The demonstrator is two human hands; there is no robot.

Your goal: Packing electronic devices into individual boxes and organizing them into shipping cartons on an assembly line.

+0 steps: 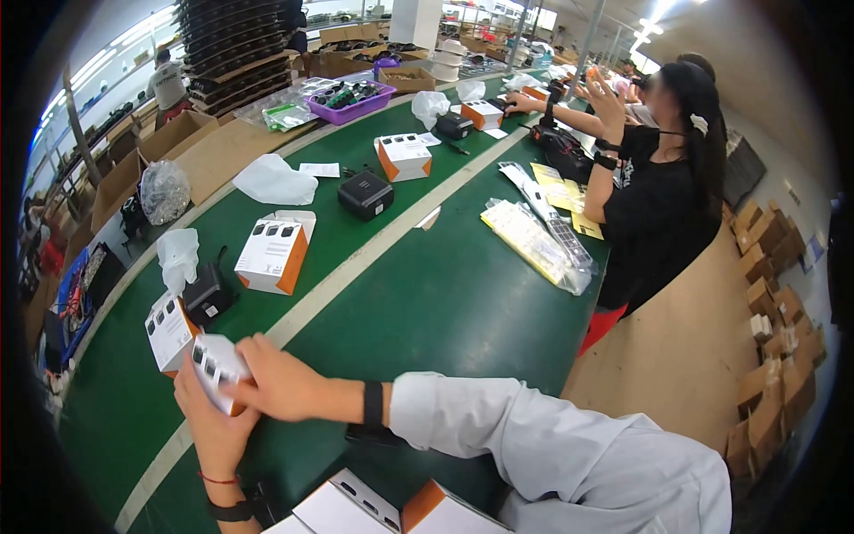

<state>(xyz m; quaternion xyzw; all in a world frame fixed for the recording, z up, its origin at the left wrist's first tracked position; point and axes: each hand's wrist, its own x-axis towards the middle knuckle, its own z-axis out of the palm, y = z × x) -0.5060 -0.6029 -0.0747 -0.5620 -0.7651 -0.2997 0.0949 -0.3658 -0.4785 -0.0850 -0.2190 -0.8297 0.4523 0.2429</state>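
A small white and orange box (216, 360) with dark device pictures on it is tilted between my hands at the lower left. My left hand (213, 429) is closed around its near left side. Over the right side of that box lies my right hand (285, 381), its fingers bent against the cardboard and slightly blurred. Just beyond stands another white and orange box (169, 334), partly hidden by the held one. Beside it sit a black device (209, 295) with a cable and a crumpled white bag (179, 260).
More boxes (272, 254) and black devices (365, 194) line the green table (400, 311). Open white boxes (347, 505) stand near my body. Clear plastic packets (538, 236) lie towards the right edge. A co-worker (654, 178) stands there; a purple bin (351, 102) is at the back.
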